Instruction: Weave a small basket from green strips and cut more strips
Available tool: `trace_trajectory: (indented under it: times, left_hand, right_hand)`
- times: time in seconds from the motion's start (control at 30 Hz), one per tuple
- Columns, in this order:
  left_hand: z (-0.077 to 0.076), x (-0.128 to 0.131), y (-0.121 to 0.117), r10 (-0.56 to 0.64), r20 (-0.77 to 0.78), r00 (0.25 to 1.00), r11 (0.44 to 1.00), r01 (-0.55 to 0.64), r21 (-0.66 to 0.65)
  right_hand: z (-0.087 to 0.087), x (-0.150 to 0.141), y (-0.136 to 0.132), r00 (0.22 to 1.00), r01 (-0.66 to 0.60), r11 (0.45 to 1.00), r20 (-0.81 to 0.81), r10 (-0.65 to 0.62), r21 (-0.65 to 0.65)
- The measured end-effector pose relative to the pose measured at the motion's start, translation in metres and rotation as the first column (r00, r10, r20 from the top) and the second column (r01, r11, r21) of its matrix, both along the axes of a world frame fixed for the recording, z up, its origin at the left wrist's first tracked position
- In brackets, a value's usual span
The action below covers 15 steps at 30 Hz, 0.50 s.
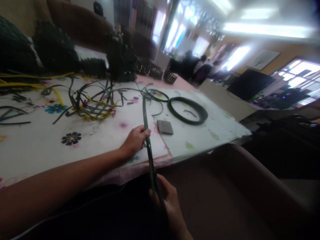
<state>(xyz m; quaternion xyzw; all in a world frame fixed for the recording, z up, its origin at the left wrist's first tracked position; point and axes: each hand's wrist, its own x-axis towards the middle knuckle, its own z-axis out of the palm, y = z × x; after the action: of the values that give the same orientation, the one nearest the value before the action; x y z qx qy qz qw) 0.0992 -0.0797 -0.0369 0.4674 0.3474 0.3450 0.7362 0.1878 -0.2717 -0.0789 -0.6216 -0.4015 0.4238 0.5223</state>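
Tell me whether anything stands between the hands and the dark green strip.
Nothing visible does: the left hand pinches the green strip and the right hand holds it lower down. The grey block lies off to the right.

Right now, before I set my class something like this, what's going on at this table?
A person holds a long green strip in both hands: the left hand pinches it over the table, and the right hand grips it lower down, off the table's edge. Whether it is one layer or more there is too dark to tell. A partly woven piece with loose ends lies beyond the left hand; a grey block and dark coil lie to the right.
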Motion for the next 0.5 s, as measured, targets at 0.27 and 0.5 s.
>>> trace_trajectory:
  times: [0.27,0.5]
  left_hand:
    - [-0.002,-0.002,0.013,0.036,0.011,0.999,0.999,-0.036,0.003]
    - [-0.001,-0.001,0.006,0.036,0.028,0.999,0.999,-0.037,0.034]
  right_hand:
    - [-0.005,-0.003,-0.005,1.0,0.019,1.0,-0.009,-0.019,0.003]
    - [-0.017,-0.005,-0.004,0.999,0.049,0.999,-0.009,-0.048,0.015]
